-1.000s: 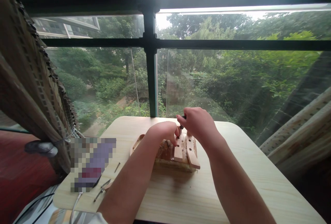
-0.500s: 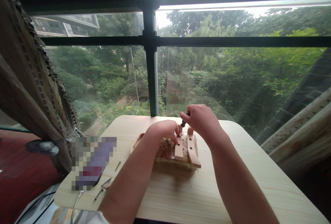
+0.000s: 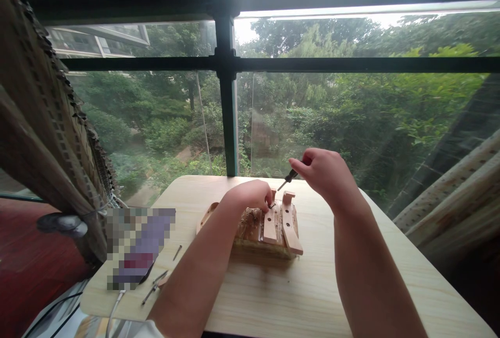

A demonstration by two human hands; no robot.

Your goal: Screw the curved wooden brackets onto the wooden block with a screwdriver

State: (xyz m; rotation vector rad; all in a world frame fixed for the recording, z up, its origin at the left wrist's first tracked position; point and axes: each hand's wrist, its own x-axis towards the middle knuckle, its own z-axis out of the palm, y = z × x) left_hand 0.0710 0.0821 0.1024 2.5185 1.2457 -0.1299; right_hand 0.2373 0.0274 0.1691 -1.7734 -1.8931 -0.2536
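Observation:
My right hand (image 3: 324, 169) is closed around the black handle of a screwdriver (image 3: 291, 175). Its tip points down and left, a little above and apart from the work. My left hand (image 3: 252, 195) pinches a small dark screw (image 3: 273, 205) at the upper part of a pale wooden strip (image 3: 270, 231); its fingertips are partly hidden. Beside it on the right lies a second wooden strip (image 3: 289, 228) with dark holes or screw heads and a hooked far end. Both strips rest on a brown, block-like base (image 3: 250, 234) that looks wrapped in clear plastic.
On the pale wooden table (image 3: 273, 296), a curved wooden piece (image 3: 207, 214) lies partly behind my left forearm. Several long screws or bolts (image 3: 150, 293) lie at the left, near a blurred device (image 3: 142, 249) with a white cable (image 3: 113, 312). A window stands beyond the table.
My right hand has moved up and to the right, lifting the screwdriver's tip away from the screw. My left hand stays in place at the strip.

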